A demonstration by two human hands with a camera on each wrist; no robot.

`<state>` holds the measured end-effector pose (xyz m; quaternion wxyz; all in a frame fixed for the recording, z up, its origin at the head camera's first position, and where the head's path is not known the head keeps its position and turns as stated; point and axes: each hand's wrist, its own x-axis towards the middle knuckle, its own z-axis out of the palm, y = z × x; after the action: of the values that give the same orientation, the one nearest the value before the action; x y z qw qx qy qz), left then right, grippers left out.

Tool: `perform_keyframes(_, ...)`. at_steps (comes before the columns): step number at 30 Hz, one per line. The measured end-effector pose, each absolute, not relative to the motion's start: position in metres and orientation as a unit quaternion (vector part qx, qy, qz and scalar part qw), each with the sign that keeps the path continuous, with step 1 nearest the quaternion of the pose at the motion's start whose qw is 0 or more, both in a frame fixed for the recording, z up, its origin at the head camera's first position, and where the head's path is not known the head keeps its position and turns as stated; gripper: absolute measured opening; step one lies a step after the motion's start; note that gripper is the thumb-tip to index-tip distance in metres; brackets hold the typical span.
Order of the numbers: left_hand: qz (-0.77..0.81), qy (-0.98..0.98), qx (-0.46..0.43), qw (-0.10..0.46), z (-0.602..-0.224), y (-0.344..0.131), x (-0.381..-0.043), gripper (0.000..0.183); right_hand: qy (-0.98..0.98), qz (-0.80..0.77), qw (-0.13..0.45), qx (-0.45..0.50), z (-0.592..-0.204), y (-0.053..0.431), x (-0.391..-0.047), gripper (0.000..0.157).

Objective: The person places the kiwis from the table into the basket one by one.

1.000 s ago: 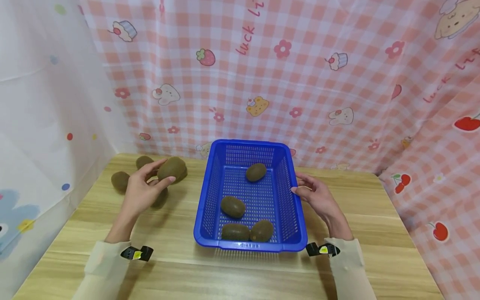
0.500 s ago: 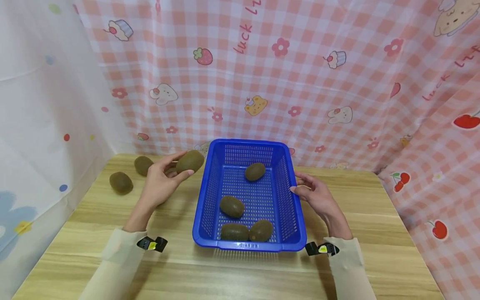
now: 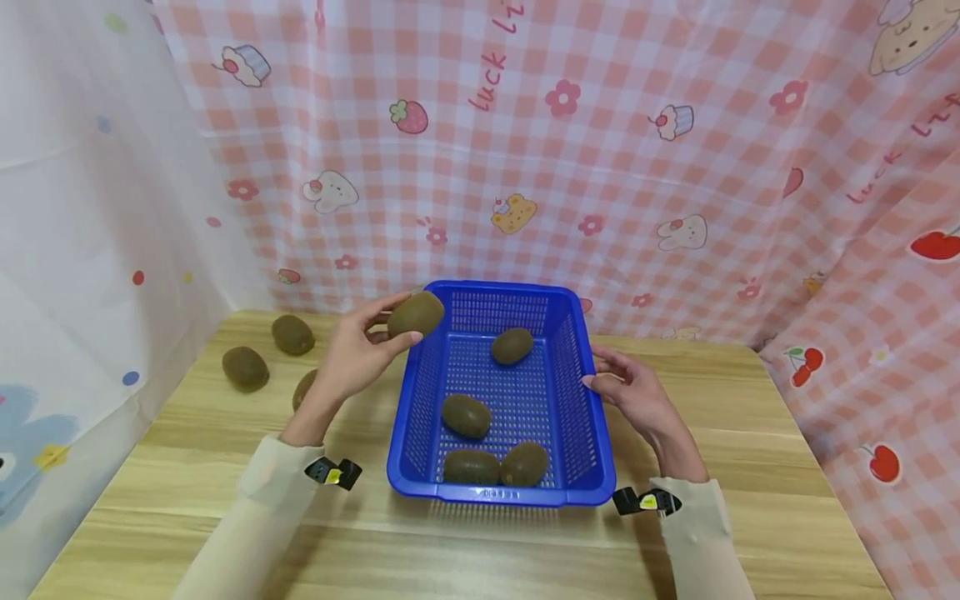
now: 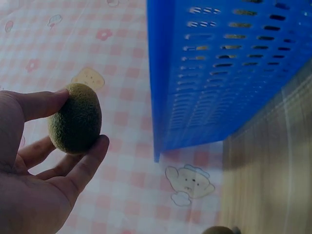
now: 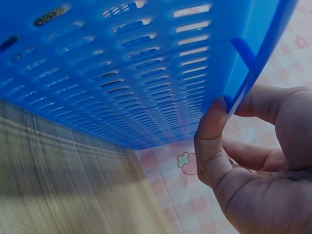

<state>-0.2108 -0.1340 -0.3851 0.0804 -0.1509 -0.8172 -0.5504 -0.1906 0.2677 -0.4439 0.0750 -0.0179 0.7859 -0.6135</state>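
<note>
My left hand (image 3: 363, 346) holds a brown kiwi (image 3: 417, 316) between thumb and fingers, above the left rim of a blue plastic basket (image 3: 501, 495). In the left wrist view the kiwi (image 4: 78, 118) is beside the basket's perforated outer wall (image 4: 204, 97), with a gap between them. My right hand (image 3: 637, 392) pinches the basket's right rim. The right wrist view shows its fingers (image 5: 212, 146) under the rim, against the wall. Several kiwis lie inside the basket, one (image 3: 513, 346) toward the back and one (image 3: 465, 416) left of the middle.
Three kiwis lie on the wooden table (image 3: 187, 467) at left; one (image 3: 303, 389) is partly hidden by my left forearm, the others (image 3: 245, 369) farther left. A pink checked curtain (image 3: 480, 167) hangs behind the basket, and a white cloth (image 3: 82, 208) hangs at left.
My left hand has carried the kiwi rightward from the group on the table to the basket's left rim. My right hand and the basket have stayed in place.
</note>
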Motion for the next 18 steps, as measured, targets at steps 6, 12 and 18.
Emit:
perform_keyframes(6,-0.544,-0.818,-0.168,0.077,-0.379,-0.123,-0.218,0.054,0.787,-0.612,0.077,-0.011,-0.442,0.267,-0.19,0.062)
perform_keyframes(12,-0.522,-0.828,-0.192,0.07,-0.375,-0.111,-0.222,0.054,0.789,-0.61,0.075,-0.012,-0.442,0.267,-0.19,0.062)
perform_keyframes(18,-0.491,-0.838,-0.226,0.075,-0.373,-0.102,-0.227,0.055,0.79,-0.608,0.077,-0.012,-0.44,0.266,-0.189,0.063)
